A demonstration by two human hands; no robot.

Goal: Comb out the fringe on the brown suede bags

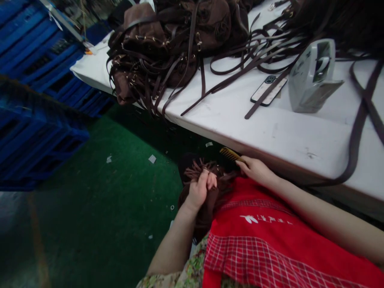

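Observation:
My left hand is closed around a brown fringe tassel, whose loose strands fan out above the fingers. Below it a dark brown bag rests on my lap, partly covered by my left hand and forearm. To the right, my right hand grips a yellow comb by one end. The comb's teeth point toward the upper left, apart from the tassel and close to the table's front edge.
A white table carries a pile of brown bags and long dark straps. A phone lies beside a grey tape dispenser-like holder. Blue pallets stand at the left on the green floor, among paper scraps.

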